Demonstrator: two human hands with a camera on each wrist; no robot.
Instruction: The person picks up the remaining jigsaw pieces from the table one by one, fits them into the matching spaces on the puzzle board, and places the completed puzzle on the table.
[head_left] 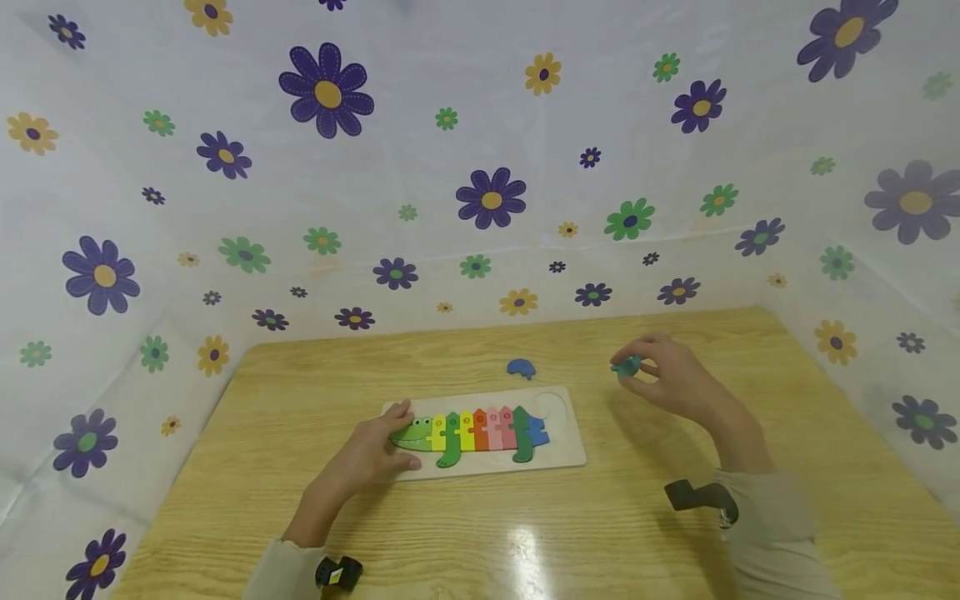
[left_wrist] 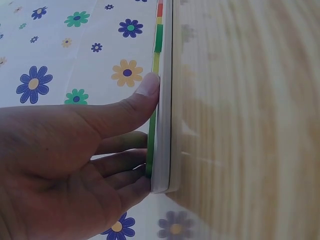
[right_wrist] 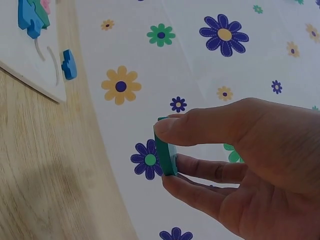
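Note:
A pale wooden puzzle board [head_left: 572, 437] lies on the table, bearing a crocodile in jigsaw pieces: a green head [head_left: 411, 435], numbered yellow, green, orange and pink body pieces, green legs and a blue piece [head_left: 537, 431]. My left hand [head_left: 363, 454] rests on the board's left end, its relaxed fingers and thumb touching about the head. Off to the right, my right hand [head_left: 678, 383] pinches a small teal puzzle piece [right_wrist: 166, 152] between thumb and fingers, above the table. Bare board with a curved outline [head_left: 555, 405] shows at the right end.
Behind the board, a loose blue curved puzzle piece [head_left: 521, 367] lies on the wooden table [head_left: 420, 542]. A white flowered cloth [head_left: 420, 167] stands along the table's back and both sides. Each wrist wears a black camera mount.

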